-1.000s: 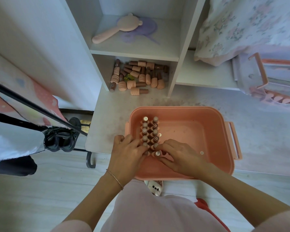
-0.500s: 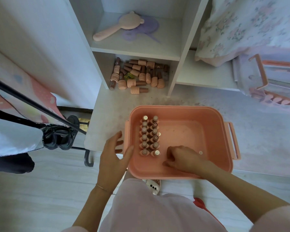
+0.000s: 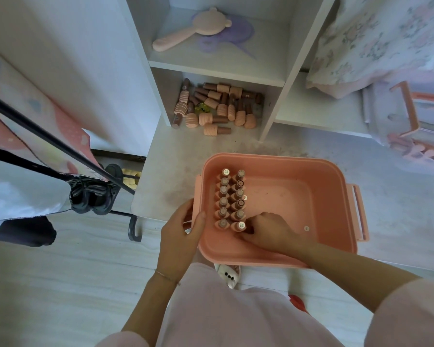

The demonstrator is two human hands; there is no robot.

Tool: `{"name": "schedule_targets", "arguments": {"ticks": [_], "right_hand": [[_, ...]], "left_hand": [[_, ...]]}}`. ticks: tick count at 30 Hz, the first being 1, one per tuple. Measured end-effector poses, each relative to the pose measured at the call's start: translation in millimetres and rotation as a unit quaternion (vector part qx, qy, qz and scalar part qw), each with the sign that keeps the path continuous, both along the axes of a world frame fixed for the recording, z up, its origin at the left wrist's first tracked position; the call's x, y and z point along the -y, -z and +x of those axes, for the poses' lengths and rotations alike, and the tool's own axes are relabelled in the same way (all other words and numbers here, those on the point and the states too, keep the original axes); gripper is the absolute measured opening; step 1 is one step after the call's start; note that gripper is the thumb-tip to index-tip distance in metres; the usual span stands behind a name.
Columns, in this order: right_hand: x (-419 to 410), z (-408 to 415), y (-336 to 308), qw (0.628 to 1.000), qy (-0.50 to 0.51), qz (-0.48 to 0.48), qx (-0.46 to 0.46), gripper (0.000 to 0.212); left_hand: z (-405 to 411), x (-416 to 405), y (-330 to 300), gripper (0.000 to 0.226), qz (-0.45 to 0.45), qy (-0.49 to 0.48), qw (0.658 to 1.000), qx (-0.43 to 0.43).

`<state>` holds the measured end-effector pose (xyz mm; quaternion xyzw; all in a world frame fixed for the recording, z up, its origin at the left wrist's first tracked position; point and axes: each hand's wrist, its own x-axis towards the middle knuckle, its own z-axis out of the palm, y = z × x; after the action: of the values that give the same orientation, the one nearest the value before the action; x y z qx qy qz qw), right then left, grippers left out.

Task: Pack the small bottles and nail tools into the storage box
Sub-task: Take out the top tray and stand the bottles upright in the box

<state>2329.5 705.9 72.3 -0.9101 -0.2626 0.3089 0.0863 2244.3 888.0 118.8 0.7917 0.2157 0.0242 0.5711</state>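
A pink storage box (image 3: 336,196) sits on the white ledge in front of me. Two upright rows of several small bottles (image 3: 229,199) stand along its left inner wall. My left hand (image 3: 181,234) grips the box's left rim, thumb over the edge. My right hand (image 3: 268,230) is inside the box with curled fingers touching the nearest bottle (image 3: 239,225) of the right row; what the fingers hold is hidden. A pile of several more small bottles (image 3: 216,106) lies on its side in the lower shelf cubby.
A pink hand mirror (image 3: 193,28) and a purple item lie on the upper shelf. The box lid with a pink handle (image 3: 406,111) rests at the right under floral fabric. A black rack foot (image 3: 133,229) and dark shoes (image 3: 93,194) stand on the left.
My left hand left the bottle rows and took hold of the box's left rim. My right hand slid back and now sits beside the nearest bottle.
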Motion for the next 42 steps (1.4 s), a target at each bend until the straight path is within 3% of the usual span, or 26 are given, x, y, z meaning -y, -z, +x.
{"name": "schedule_targets", "arguments": {"ticks": [5,18,28,32,37,42], "right_hand": [[-0.1,-0.5,-1.3,1.000,0.003,0.009,0.006,0.041],[28.0,9.8,-34.2,0.998,0.049,-0.002,-0.025,0.036],[4.5,52.7,-112.6,0.957,0.114,0.260,0.063,0.022],[-32.8,92.4,-108.7,0.943,0.142,0.284,0.096,0.014],[-79.2,142.6,-67.2,0.970,0.146,0.177,0.085,0.024],[-104.5,177.2,-23.1,0.988,0.034,0.011,0.150,0.042]], "left_hand": [[-1.1,-1.9,1.4,0.032,0.010,0.008,1.000,0.004],[0.2,-9.4,-3.1,0.023,0.004,0.043,0.999,-0.014],[73.1,-40.8,-19.3,0.020,0.069,-0.003,0.997,0.031],[125.6,-58.1,-14.3,0.028,0.120,0.015,0.992,0.037],[175.3,-74.3,12.0,0.038,0.251,0.087,0.964,-0.016],[196.4,-83.3,42.3,0.055,0.313,0.125,0.940,-0.052]]}}
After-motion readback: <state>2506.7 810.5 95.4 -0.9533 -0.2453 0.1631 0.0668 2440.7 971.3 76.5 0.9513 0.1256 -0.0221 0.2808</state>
